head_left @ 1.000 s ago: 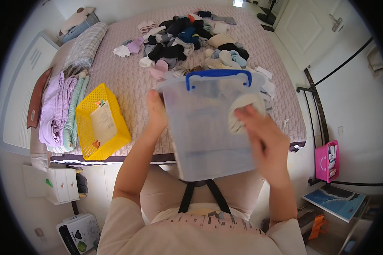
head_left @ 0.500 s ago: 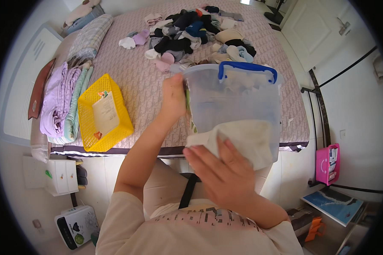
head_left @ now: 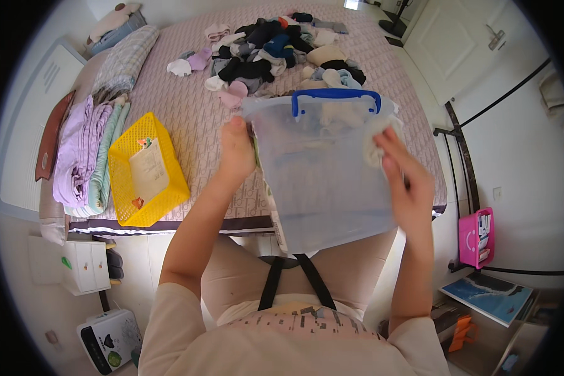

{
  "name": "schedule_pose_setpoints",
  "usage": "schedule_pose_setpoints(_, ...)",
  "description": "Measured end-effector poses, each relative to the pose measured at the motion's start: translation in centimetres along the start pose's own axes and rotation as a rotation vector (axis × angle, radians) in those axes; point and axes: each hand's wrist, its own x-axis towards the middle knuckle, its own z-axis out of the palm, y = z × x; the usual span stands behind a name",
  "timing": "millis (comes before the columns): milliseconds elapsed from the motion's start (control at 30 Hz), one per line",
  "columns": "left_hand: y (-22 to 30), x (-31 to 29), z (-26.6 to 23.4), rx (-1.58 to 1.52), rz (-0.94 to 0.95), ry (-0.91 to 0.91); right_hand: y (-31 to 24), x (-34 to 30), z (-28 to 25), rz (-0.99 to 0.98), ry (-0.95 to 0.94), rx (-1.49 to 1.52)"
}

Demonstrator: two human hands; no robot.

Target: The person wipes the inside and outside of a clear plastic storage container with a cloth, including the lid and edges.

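A translucent plastic storage box (head_left: 326, 182) with a blue handle (head_left: 335, 94) is tilted over my lap at the bed's edge, one broad wall toward me. My left hand (head_left: 237, 147) is closed on the box's upper left side, its fingertips partly hidden. At the upper right of the box, my right hand (head_left: 407, 178) presses a bunched white cloth (head_left: 374, 144) against the wall. Some of that hand is smeared by motion. Behind the box, a heap of mixed socks (head_left: 269, 56) lies on the bed.
A yellow plastic basket (head_left: 178, 182) holding a paper sits on the bed to the left, beside folded lilac and green bedding (head_left: 81, 156). A small white drawer unit (head_left: 86, 266) stands on the floor at left. At right are a pink basket (head_left: 467, 241) and a black metal rail (head_left: 507, 94).
My right hand has carried the white cloth from the box's lower front up to its upper right side, and the cloth is now bunched. The box has shifted slightly left in view.
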Motion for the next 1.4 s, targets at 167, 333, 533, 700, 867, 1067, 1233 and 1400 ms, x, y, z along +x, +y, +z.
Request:
schedule_pose_setpoints(167,1.5,0.1,0.6,0.006,0.015,0.035,0.5,-0.7,0.8,0.024,0.018,0.089)
schedule_pose_setpoints(333,2.9,-0.2,0.9,0.136,0.019,0.038,-1.5,-11.2,0.3,0.036,0.037,-0.082)
schedule_pose_setpoints(533,0.9,0.9,1.3,0.074,0.043,-0.067,-5.7,-9.4,3.0,-0.418,-0.28,-0.375)
schedule_pose_setpoints(700,2.1,0.1,0.7,-0.04,0.026,-0.094,-7.1,-1.1,5.6,-0.538,-0.486,-0.32)
schedule_pose_setpoints(867,2.2,-0.3,0.3,0.017,0.02,-0.078,-7.5,1.1,8.3,-0.52,-0.325,-0.404)
schedule_pose_setpoints(1067,-0.4,-1.5,-0.2,0.027,0.006,0.055,-8.5,-6.6,5.8,-0.488,-0.472,-0.346)
schedule_pose_setpoints(1233,0.2,-1.4,-0.7,0.004,-0.012,0.042,-4.3,-10.4,2.0,-0.395,-0.221,-0.406)
schedule_pose_setpoints(1400,2.2,-0.4,-0.6,0.294,-0.062,0.03,-3.9,-6.8,0.5,-0.249,-0.173,-0.407)
